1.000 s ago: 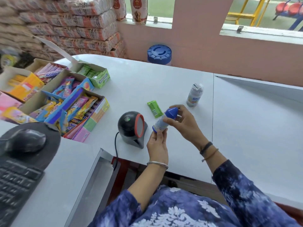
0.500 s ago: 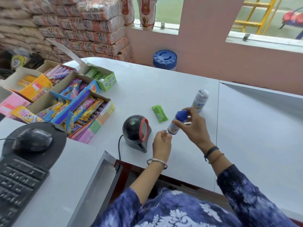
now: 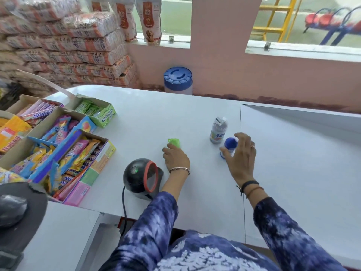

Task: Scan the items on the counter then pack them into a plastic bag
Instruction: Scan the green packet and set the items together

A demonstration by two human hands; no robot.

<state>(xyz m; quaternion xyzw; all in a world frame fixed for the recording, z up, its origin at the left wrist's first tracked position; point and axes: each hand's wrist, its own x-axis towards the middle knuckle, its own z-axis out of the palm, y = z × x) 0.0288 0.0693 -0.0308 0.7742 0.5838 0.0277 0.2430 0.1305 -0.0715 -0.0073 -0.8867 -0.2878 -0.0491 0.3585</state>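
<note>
A small white bottle with a blue cap (image 3: 229, 144) stands on the white counter (image 3: 195, 114), with my right hand (image 3: 241, 155) curled around it from the near side. Just left of it stands a grey-labelled bottle (image 3: 218, 131), untouched. My left hand (image 3: 175, 157) rests on the counter, its fingertips closed over the near end of a flat green packet (image 3: 174, 142). The black dome scanner (image 3: 141, 177) with a red ring sits near the front edge, left of my left forearm. No plastic bag is in view.
Open cardboard boxes of sweets (image 3: 58, 145) and a green gum box (image 3: 97, 112) fill the counter's left side. A mouse on a dark pad (image 3: 11, 210) lies at the near left. A blue-lidded jar (image 3: 177, 79) stands beyond the far edge.
My right hand carried the blue-capped bottle away from the scanner and stood it beside the grey bottle. My left hand let go of it and reached forward onto the green packet.
</note>
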